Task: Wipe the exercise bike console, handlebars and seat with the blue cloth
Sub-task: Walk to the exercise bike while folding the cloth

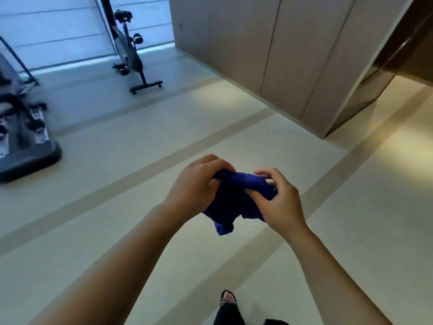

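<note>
Both hands, the left hand [195, 188] and right hand [280, 202], grasp the bunched blue cloth [234, 202] in mid-air over the floor [117, 184], well apart from the exercise bike [127, 50]; it looks light, soft and limp, best gathered into a palm-filling pad.

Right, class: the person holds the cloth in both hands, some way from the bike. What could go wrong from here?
1. The cloth is bunched between the left hand and right hand, with a corner dangling; a loose grip might drop it.
2. The bike stands across the floor; eyes on the cloth, the person could clip the machine at the left.
</note>
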Available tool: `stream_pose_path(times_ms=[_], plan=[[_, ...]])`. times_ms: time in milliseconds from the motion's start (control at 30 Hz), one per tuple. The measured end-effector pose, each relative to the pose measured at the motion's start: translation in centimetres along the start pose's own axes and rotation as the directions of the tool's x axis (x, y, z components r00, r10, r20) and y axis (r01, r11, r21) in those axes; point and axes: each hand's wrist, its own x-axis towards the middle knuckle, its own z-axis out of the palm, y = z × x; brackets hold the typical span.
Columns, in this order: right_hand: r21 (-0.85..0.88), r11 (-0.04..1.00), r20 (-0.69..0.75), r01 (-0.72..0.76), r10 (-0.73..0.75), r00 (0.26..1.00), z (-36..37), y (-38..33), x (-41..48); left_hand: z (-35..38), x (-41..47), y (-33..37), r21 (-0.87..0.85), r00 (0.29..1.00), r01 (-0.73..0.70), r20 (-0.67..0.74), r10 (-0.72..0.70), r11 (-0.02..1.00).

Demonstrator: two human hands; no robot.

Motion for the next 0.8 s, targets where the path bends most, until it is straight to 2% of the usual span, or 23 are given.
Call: stream_pose_path(times_ms=[233,333,467,633,733,800], plan=[[0.074,0.989,0.193,0.124,-0.136,0.972,8.8,-0.1,14.5,-4.1,6.7,-9.9,0.017,0.974,0.195,-0.124,-0.192,0.981],[0.118,0.985,0.290,0.122,-0.152,0.945,14.2,-0.6,21.0,-6.9,9.6,-15.6,0.003,0.942,0.265,-0.217,-0.258,0.964],[0.086,0.977,0.378,0.194,-0.212,0.901,22.4,-1.5,28.6,-10.2,13.2,-24.3,0.000,0.899,0.359,-0.270,-0.345,0.933],[0.076,0.976,0.406,0.204,-0.217,0.888,32.1,-3.6,37.4,-15.7,18.2,-34.5,-0.052,0.871,0.417,-0.261,-0.415,0.907],[0.160,0.977,0.420,0.142,-0.197,0.886,37.1,-5.2,42.8,-19.4,21.7,-40.0,-0.053,0.876,0.403,-0.264,-0.402,0.913],[0.173,0.973,0.411,0.154,-0.213,0.887,40.4,-6.1,46.7,-21.7,24.3,-43.6,-0.053,0.876,0.393,-0.280,-0.392,0.918]])
